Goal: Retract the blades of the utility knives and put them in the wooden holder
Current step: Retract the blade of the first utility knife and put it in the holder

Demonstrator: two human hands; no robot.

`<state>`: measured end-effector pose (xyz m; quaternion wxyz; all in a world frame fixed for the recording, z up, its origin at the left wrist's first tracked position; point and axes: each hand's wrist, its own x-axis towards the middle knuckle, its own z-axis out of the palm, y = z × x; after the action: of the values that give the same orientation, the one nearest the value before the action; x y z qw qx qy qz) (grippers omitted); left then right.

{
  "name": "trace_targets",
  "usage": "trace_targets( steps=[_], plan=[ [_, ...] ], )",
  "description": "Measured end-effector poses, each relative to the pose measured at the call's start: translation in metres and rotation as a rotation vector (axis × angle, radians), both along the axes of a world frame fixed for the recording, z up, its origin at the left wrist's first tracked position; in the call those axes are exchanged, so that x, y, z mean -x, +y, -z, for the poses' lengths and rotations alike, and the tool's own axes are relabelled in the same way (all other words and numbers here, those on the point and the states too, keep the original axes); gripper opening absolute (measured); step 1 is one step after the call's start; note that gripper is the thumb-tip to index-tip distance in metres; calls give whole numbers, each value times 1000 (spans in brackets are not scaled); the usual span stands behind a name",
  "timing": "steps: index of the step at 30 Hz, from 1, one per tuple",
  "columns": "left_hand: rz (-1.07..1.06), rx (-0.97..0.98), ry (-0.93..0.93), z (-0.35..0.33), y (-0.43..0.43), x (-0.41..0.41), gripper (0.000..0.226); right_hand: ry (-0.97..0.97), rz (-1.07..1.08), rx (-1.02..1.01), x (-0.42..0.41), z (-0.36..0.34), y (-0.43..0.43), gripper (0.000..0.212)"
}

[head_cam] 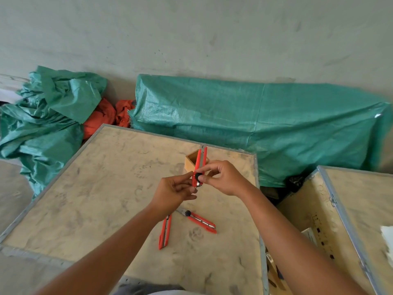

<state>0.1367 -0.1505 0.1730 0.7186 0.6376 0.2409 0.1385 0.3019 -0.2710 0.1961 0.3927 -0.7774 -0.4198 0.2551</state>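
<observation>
Both hands hold one red utility knife [201, 160] upright in front of the wooden holder [190, 162], with a short blade tip showing at its top. My left hand [176, 191] pinches its lower end. The fingers of my right hand [223, 177] rest on the black knob on its body. Two more red utility knives lie on the crate top nearer me: one [165, 232] partly hidden under my left wrist, the other [201, 221] with its blade out, pointing up-left.
The work surface is a plywood crate top [95, 199] with metal edges. A second crate [344, 220] stands at the right, across a narrow gap. Green tarpaulins [265, 124] and orange cloth [102, 118] lie behind, against a grey wall.
</observation>
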Motion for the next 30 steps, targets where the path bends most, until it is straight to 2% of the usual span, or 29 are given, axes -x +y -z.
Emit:
trace_targets(
  steps=[4, 9, 14, 19, 22, 25, 27, 30],
  plan=[
    [11, -19, 19, 4, 4, 5, 49, -35, 111, -21, 13, 9, 5, 23],
    [25, -26, 37, 2, 32, 17, 49, 9, 53, -47, 28, 5, 23, 25],
    [53, -41, 23, 0, 56, 25, 49, -100, 181, -113, 49, 6, 44, 20],
    [73, -37, 23, 0, 73, 25, 48, -36, 161, -111, 50, 5, 55, 26],
    [85, -37, 23, 1, 79, 23, 48, -88, 189, -133, 50, 9, 61, 16],
    [99, -47, 28, 4, 81, 19, 49, -154, 244, -141, 50, 14, 66, 20],
    [107, -56, 46, 8, 83, 15, 49, -109, 271, -138, 47, 19, 68, 21],
    [120, -77, 105, 16, 84, 8, 50, 103, 350, -169, 34, 28, 67, 13]
  ],
)
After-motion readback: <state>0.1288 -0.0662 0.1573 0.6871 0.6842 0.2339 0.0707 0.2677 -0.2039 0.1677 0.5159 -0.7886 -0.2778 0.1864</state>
